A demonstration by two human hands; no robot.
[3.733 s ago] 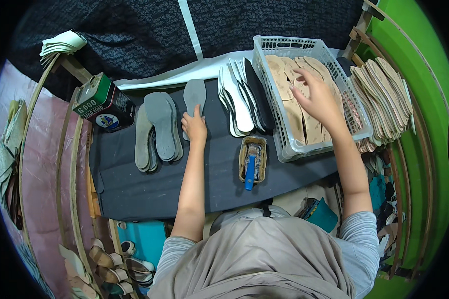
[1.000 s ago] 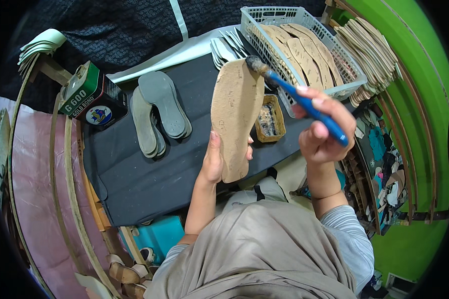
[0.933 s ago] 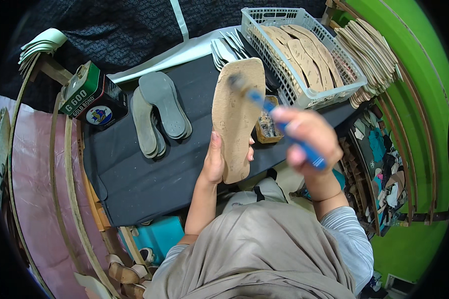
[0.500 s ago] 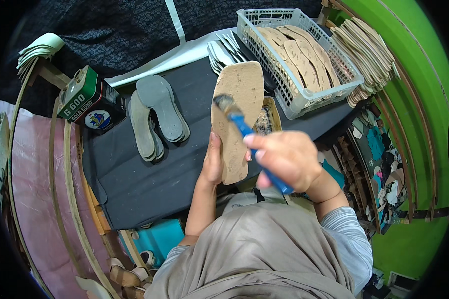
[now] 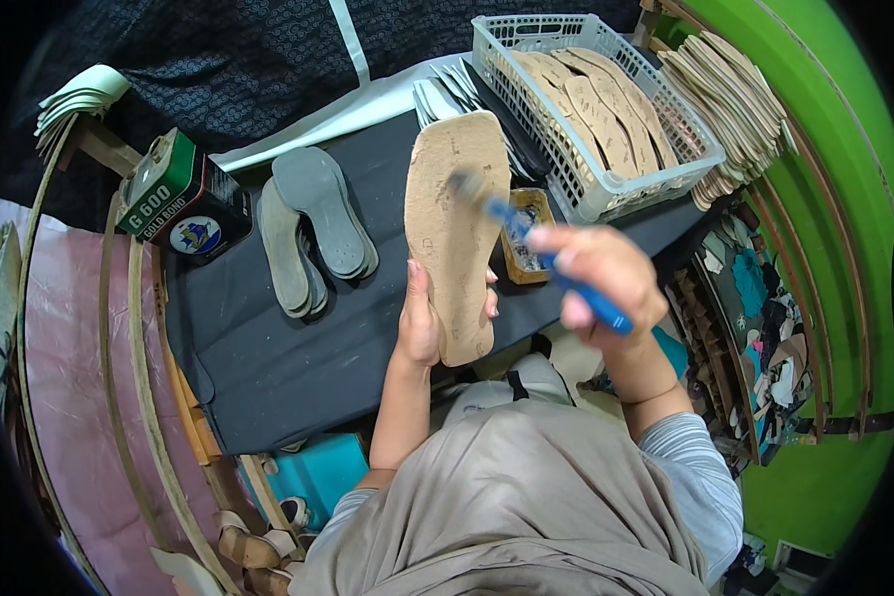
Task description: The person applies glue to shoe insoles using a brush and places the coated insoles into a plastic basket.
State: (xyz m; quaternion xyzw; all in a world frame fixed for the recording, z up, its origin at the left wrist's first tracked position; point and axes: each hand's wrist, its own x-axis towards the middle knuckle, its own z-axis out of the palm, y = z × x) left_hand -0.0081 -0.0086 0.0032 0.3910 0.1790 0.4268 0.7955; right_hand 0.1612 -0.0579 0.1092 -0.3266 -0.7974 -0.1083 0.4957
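My left hand (image 5: 422, 323) grips a tan insole (image 5: 457, 238) by its narrow lower half, thumb on the near face and fingertips showing at the right edge. The insole is tilted up toward me, broad end away. In my right hand (image 5: 611, 283) is a blue-handled paintbrush (image 5: 512, 214), its dark bristles over the upper part of the insole's face; motion blurs them, so I cannot tell whether they touch. Behind the brush, on the table, sits a small yellowish tub (image 5: 528, 268) with dark, crusted contents.
Grey soles (image 5: 328, 214) lie stacked on the dark table (image 5: 268, 382). A green and black metal can (image 5: 184, 199) stands left. At the back right, a white plastic crate (image 5: 616, 204) holds more tan insoles, beside a tall stack of insole pieces (image 5: 730, 119). White strips (image 5: 447, 94) lie behind.
My right hand and the brush have moved right and slightly down the picture. The insole's broad end has tipped left, uncovering more of the tub.
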